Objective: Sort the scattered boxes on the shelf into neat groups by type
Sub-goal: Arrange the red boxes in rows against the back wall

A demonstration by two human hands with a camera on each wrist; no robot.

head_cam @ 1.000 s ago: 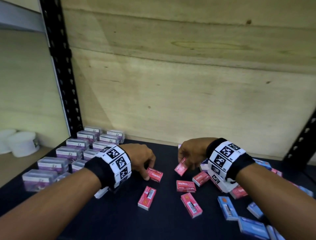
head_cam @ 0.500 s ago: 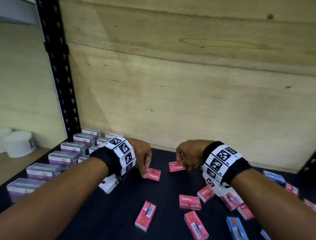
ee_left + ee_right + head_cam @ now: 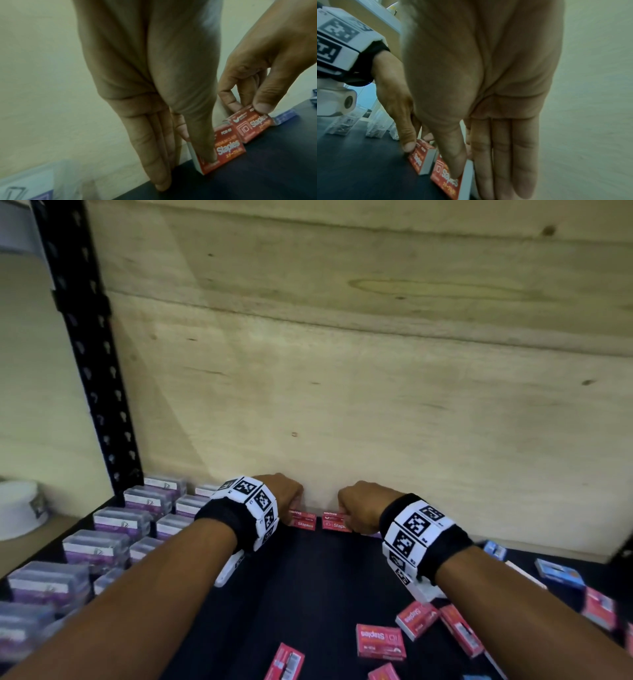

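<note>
Two red staples boxes stand side by side on the black shelf [image 3: 318,577], against the wooden back wall. My left hand [image 3: 294,506] pinches the left red box [image 3: 303,520] between thumb and fingers. My right hand [image 3: 346,517] pinches the right red box [image 3: 334,522] the same way. In the left wrist view my left hand [image 3: 192,147] has its thumb on the near red box [image 3: 228,148], with the other red box [image 3: 248,124] just behind it. In the right wrist view my right hand [image 3: 464,162] presses its thumb on its red box [image 3: 447,174].
Rows of clear boxes with purple labels [image 3: 120,518] fill the shelf's left side. Several loose red boxes [image 3: 380,642] lie at the front right, and blue boxes [image 3: 558,571] lie further right. A black upright post [image 3: 92,354] stands at the back left.
Both hands have moved away from me to the back wall, each carrying a red box. The two boxes now sit next to each other at the wall.
</note>
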